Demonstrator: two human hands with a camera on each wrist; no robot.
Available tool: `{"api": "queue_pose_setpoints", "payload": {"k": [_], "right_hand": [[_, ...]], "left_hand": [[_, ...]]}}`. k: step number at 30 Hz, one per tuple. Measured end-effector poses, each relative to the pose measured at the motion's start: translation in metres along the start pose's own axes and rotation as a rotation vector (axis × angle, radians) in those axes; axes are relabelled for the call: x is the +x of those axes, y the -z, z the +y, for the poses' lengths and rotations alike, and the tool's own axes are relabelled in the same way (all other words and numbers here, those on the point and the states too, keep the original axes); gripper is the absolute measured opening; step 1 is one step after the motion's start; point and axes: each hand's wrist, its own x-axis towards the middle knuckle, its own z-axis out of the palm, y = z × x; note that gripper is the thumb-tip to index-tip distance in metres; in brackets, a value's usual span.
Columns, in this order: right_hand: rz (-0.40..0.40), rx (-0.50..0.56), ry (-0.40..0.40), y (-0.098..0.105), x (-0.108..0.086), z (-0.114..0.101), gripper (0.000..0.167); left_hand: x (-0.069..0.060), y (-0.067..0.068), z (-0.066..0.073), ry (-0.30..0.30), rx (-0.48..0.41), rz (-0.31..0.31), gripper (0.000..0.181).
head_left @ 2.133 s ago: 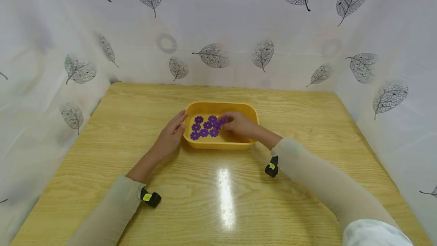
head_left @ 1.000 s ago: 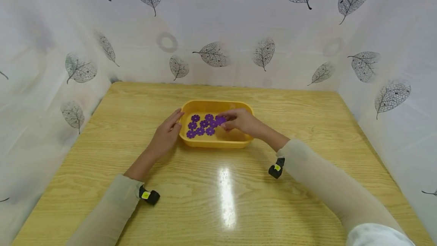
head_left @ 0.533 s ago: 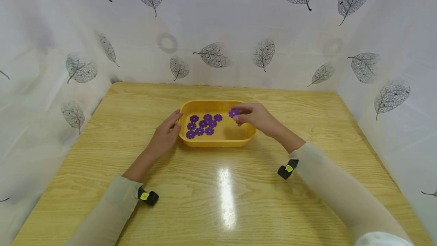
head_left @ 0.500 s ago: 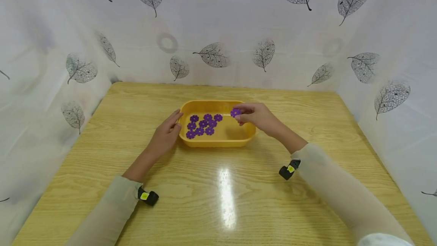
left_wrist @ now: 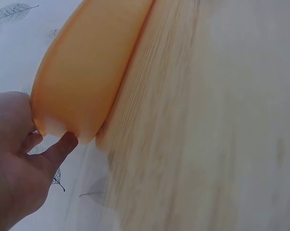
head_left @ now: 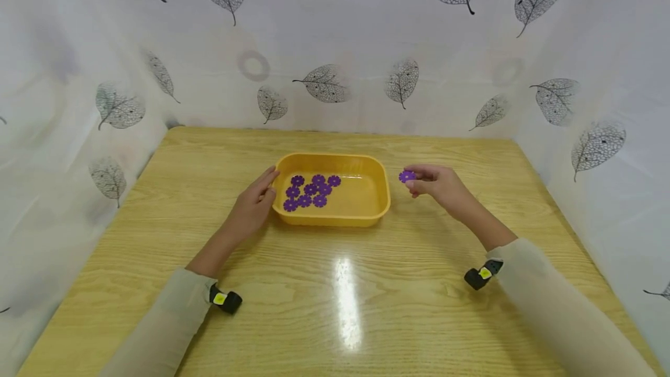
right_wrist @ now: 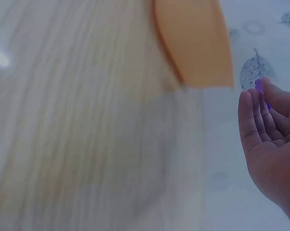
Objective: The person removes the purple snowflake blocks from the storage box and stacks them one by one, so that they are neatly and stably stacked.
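Observation:
A yellow plastic tray (head_left: 361,196) stands on the table in the head view. Several purple snowflake discs (head_left: 311,189) lie in its left half, some of them overlapping. My left hand (head_left: 250,209) grips the tray's left end; in the left wrist view its thumb (left_wrist: 63,147) presses on the outer end wall, and the other fingers are partly hidden. To the right of the tray, apart from it, my right hand (head_left: 439,188) pinches one purple snowflake disc (head_left: 406,177) between thumb and fingers. In the right wrist view only slivers of that disc (right_wrist: 258,85) show.
The wooden table (head_left: 293,295) has a bright light reflection near its middle front. A pale curtain (head_left: 356,34) with leaf prints hangs behind the table and along both sides. A small dark camera (head_left: 477,277) is strapped at each wrist.
My right hand has lifted a snowflake disc out of the tray and carried it right, past the rim. Earlier the tray shifted slightly left; my left hand has stayed on its end.

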Motion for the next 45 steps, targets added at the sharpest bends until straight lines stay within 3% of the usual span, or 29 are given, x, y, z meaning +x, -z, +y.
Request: {"api": "queue_pose_setpoints", "payload": {"k": [11, 17, 25, 33, 45], "right_hand": [[-0.034, -0.081, -0.083, 0.006, -0.008, 0.037, 0.053], [-0.036, -0.217, -0.099, 0.004, -0.005, 0.05, 0.052], [-0.06, -0.302, -0.025, 0.004, -0.005, 0.064, 0.048], [-0.023, -0.377, 0.074, -0.001, -0.004, 0.07, 0.042], [-0.006, -0.368, 0.095, -0.005, -0.005, 0.07, 0.043]], "left_hand": [[0.001, 0.0, -0.004, -0.014, -0.018, 0.007, 0.05], [0.001, -0.001, -0.003, -0.005, -0.028, 0.015, 0.05], [0.001, -0.001, -0.005, -0.009, -0.043, 0.008, 0.05], [0.001, -0.001, -0.005, -0.007, -0.033, -0.011, 0.051], [-0.001, 0.0, -0.001, -0.019, -0.003, 0.0, 0.052]]}}
